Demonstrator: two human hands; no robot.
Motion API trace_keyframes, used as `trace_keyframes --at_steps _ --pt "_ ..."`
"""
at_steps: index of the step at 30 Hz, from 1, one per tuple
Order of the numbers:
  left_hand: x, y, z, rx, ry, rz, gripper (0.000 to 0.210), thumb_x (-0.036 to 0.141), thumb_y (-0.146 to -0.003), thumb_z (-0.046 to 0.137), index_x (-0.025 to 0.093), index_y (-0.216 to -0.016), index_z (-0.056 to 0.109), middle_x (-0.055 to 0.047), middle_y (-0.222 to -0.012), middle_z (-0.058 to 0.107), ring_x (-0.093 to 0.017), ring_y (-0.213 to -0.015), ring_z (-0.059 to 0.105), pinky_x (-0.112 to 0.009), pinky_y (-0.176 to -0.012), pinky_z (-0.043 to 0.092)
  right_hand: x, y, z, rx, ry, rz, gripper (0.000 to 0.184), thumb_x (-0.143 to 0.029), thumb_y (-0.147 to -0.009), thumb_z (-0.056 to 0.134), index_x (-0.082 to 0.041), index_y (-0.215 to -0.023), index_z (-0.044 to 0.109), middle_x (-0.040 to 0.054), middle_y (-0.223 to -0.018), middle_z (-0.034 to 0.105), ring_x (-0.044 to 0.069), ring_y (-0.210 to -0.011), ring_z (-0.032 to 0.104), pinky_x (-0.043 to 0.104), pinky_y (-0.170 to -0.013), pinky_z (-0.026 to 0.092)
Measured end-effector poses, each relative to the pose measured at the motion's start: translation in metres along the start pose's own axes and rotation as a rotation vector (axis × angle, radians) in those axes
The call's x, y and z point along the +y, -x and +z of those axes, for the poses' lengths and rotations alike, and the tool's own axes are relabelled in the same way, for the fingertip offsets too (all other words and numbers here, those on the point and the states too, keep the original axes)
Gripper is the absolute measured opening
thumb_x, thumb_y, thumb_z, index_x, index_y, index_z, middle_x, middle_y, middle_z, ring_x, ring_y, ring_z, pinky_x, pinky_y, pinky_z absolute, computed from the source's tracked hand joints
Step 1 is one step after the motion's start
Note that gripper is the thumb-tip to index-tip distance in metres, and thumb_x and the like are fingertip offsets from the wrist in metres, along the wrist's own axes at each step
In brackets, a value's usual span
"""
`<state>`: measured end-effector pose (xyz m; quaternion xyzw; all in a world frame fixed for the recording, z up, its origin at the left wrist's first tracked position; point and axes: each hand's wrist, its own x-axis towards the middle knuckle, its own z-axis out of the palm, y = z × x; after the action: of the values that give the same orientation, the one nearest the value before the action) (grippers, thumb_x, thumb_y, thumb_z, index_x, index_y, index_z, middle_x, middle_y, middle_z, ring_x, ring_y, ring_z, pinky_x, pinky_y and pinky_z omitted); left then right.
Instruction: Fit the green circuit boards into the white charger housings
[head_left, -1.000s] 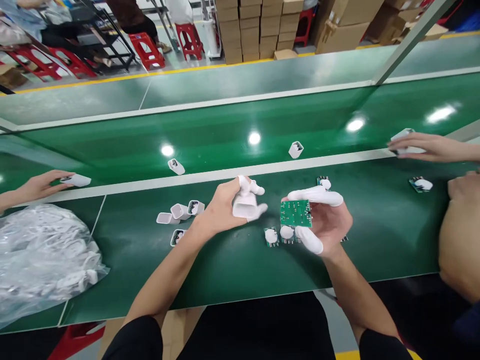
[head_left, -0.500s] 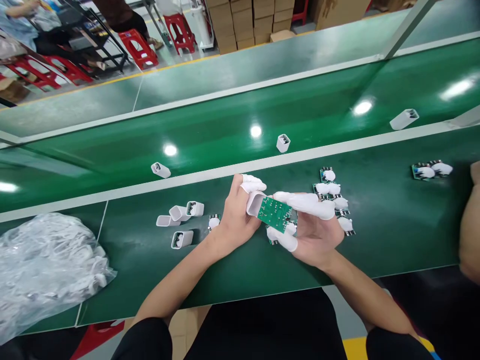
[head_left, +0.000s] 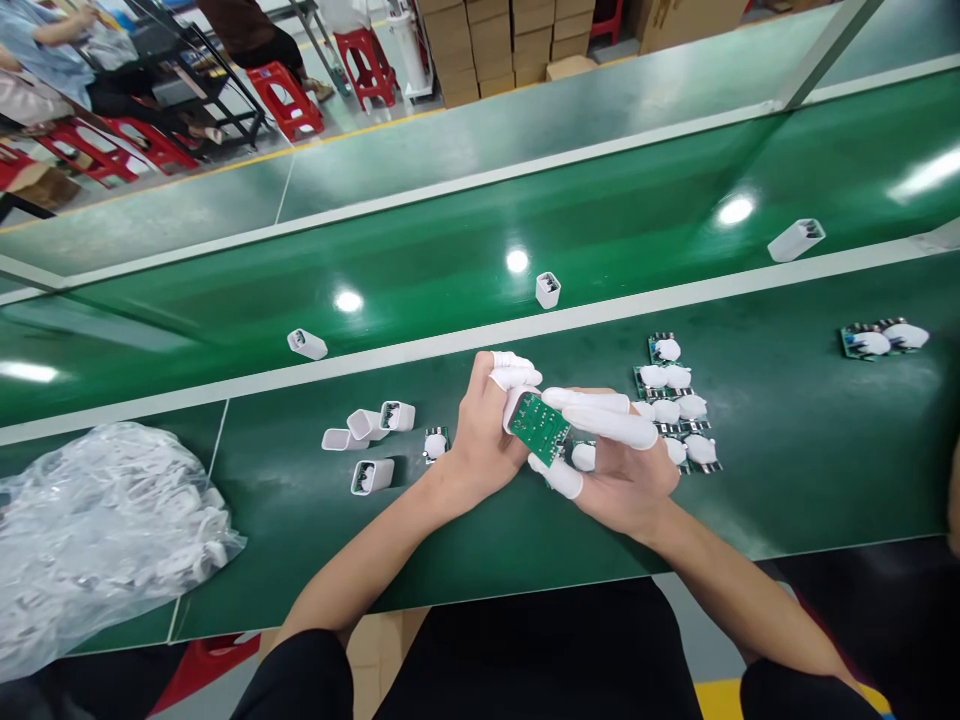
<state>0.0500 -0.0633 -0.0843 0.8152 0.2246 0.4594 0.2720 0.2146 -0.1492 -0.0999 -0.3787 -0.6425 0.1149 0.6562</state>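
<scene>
Fingers of my left hand (head_left: 487, 430) are wrapped round a white plastic housing (head_left: 513, 408), mostly hidden by the hand. White finger cots cover some fingertips on both hands. My right hand (head_left: 622, 450) pinches a green circuit board (head_left: 540, 428) by its edges. The board's far end sits inside the housing's mouth, and its solder side faces up. Beneath and beside my right hand lie more circuit boards (head_left: 666, 378) with white blobs on them. Left of my left hand is a single board (head_left: 436, 445).
Several white housings (head_left: 373, 476) stand at the left, some with boards inside. Beyond the pale strip, more housings (head_left: 548, 290) lie on the shiny green belt (head_left: 435, 290). A plastic bag (head_left: 112, 540) of white parts fills the left. Two boards (head_left: 885, 340) lie far right.
The circuit board has slid deeper into the housing, and my right hand has moved slightly left with it. The housings on the belt have shifted a little left.
</scene>
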Motion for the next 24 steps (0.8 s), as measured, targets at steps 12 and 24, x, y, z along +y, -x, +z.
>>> trace_keyframes --at_steps 12,24 --pt "0.0014 0.0002 0.0007 -0.001 -0.018 -0.018 0.029 0.019 -0.104 0.064 0.024 -0.132 0.058 -0.009 -0.122 0.056 -0.022 -0.112 0.066 -0.038 -0.089 0.060 -0.0014 -0.0040 0.0014 0.001 -0.014 0.000 0.084 -0.005 -0.086 0.091 -0.030 -0.160 0.061 0.0101 -0.136 0.080 0.030 -0.124 0.079 0.049 -0.093 0.076" --pt "0.0011 -0.0001 0.0029 0.007 -0.071 0.002 0.029 0.014 -0.103 0.062 0.023 -0.131 0.059 -0.008 -0.119 0.057 -0.021 -0.107 0.065 -0.036 -0.086 0.059 -0.0014 -0.0064 0.0001 -0.016 -0.003 0.052 0.084 -0.002 -0.084 0.089 -0.028 -0.159 0.063 0.0112 -0.138 0.077 0.032 -0.126 0.075 0.053 -0.098 0.072"
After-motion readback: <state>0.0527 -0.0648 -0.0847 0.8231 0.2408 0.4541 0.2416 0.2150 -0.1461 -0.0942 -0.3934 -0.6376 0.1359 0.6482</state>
